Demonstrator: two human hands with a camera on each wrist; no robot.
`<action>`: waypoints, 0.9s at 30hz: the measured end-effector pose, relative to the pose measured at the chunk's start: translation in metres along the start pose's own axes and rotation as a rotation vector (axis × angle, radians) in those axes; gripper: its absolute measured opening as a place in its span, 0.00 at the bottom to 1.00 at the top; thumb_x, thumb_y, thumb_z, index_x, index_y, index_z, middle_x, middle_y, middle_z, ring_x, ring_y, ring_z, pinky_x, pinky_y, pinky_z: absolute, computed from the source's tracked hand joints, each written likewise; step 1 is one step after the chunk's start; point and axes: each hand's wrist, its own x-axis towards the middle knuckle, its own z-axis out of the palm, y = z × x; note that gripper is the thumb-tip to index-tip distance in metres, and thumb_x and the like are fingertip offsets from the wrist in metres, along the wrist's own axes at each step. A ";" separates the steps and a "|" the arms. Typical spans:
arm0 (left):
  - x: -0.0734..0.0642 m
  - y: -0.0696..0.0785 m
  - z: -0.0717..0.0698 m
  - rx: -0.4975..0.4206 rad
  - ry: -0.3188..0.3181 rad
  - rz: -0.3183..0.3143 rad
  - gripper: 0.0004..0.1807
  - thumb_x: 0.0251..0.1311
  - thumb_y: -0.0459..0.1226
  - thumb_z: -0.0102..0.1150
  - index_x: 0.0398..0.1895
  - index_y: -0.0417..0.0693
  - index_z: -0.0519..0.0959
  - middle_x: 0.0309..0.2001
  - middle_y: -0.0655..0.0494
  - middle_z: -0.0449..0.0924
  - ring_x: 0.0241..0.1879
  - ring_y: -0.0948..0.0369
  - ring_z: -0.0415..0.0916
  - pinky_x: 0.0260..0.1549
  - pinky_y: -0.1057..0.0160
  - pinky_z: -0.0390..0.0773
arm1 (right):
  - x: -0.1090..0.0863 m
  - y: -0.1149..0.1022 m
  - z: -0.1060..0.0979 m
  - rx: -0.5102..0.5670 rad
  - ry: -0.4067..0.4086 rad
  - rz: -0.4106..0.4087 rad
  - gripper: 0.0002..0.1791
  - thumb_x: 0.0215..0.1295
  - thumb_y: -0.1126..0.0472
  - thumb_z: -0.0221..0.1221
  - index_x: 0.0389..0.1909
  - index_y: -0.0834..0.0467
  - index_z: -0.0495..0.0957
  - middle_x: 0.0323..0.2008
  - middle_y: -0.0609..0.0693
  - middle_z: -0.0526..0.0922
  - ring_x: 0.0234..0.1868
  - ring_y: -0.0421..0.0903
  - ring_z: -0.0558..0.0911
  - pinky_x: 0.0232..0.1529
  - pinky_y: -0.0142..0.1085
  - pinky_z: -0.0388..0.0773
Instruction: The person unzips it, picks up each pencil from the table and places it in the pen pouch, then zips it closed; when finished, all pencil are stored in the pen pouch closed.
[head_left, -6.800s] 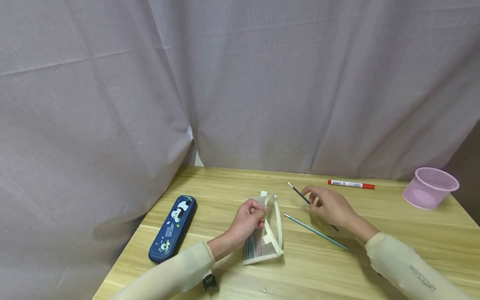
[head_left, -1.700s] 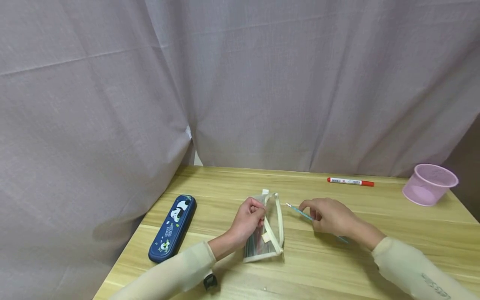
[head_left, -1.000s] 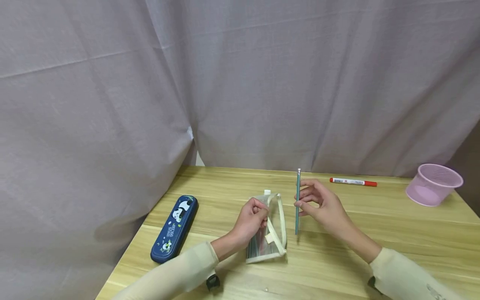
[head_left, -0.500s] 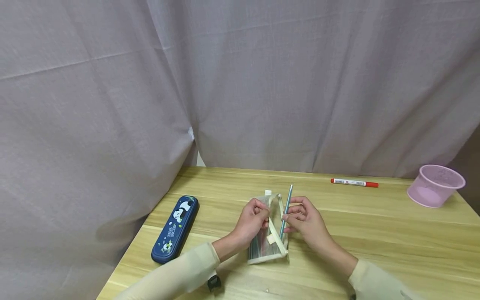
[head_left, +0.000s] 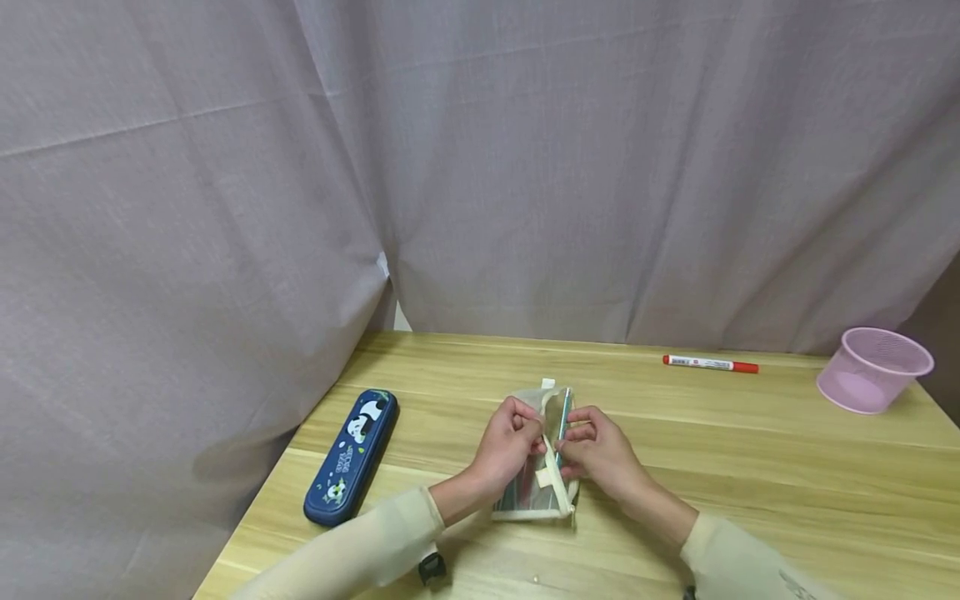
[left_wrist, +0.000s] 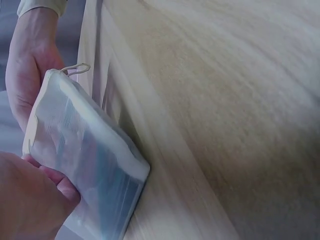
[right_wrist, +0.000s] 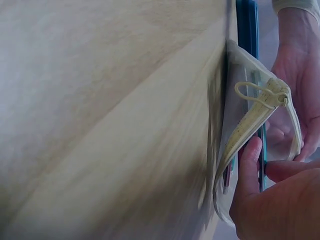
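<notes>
A see-through mesh pencil pouch with cream zipper edging lies on the table, its mouth spread open to the right. My left hand pinches the near edging of that mouth, which the left wrist view also shows from the side. Between the thumb and fingers of my right hand is a teal pencil, its lower part inside the mouth. In the right wrist view the pencil runs behind the edging, near the looped zipper pull. Several long thin things show dimly through the pouch.
A navy pencil case with pandas on it lies to the left. Near the back edge of the wooden table rests a red and white marker. The pink mesh basket stands at the right, and a grey curtain hangs behind.
The dark pencil has left the table since the oldest frame. My right hand has lifted the teal pencil, turned it upright and brought it left into the pouch mouth. My left hand keeps its pinch.
</notes>
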 end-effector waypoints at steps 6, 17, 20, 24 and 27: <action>-0.001 0.000 0.001 -0.008 0.003 0.000 0.06 0.68 0.26 0.54 0.44 0.40 0.71 0.31 0.57 0.76 0.28 0.65 0.76 0.32 0.72 0.79 | 0.003 0.001 0.004 -0.040 0.001 0.009 0.27 0.69 0.71 0.62 0.66 0.68 0.66 0.49 0.61 0.80 0.39 0.46 0.84 0.39 0.41 0.91; 0.000 0.000 0.003 -0.040 0.007 -0.013 0.06 0.66 0.26 0.55 0.42 0.43 0.71 0.30 0.57 0.76 0.27 0.66 0.74 0.30 0.72 0.78 | 0.009 -0.001 0.006 -0.123 0.009 0.023 0.25 0.68 0.72 0.60 0.65 0.68 0.69 0.49 0.62 0.80 0.39 0.47 0.84 0.37 0.43 0.91; 0.000 0.000 0.003 -0.027 0.002 -0.018 0.06 0.68 0.27 0.55 0.41 0.45 0.72 0.30 0.57 0.76 0.27 0.66 0.75 0.31 0.72 0.79 | 0.009 -0.001 0.006 -0.142 0.011 0.015 0.23 0.67 0.73 0.60 0.63 0.68 0.71 0.46 0.61 0.81 0.37 0.47 0.84 0.35 0.42 0.90; 0.000 0.001 0.002 -0.019 0.003 -0.019 0.06 0.68 0.27 0.56 0.41 0.45 0.72 0.29 0.58 0.76 0.27 0.65 0.75 0.31 0.71 0.78 | 0.010 -0.001 0.007 -0.162 0.045 -0.007 0.21 0.67 0.71 0.62 0.60 0.67 0.74 0.45 0.59 0.82 0.36 0.46 0.84 0.35 0.40 0.90; 0.000 0.001 0.001 -0.011 0.003 -0.015 0.05 0.68 0.27 0.55 0.42 0.43 0.72 0.29 0.57 0.76 0.27 0.65 0.75 0.31 0.72 0.78 | 0.008 -0.002 0.005 -0.174 0.083 -0.022 0.21 0.66 0.68 0.66 0.59 0.66 0.75 0.44 0.58 0.82 0.35 0.46 0.85 0.34 0.40 0.90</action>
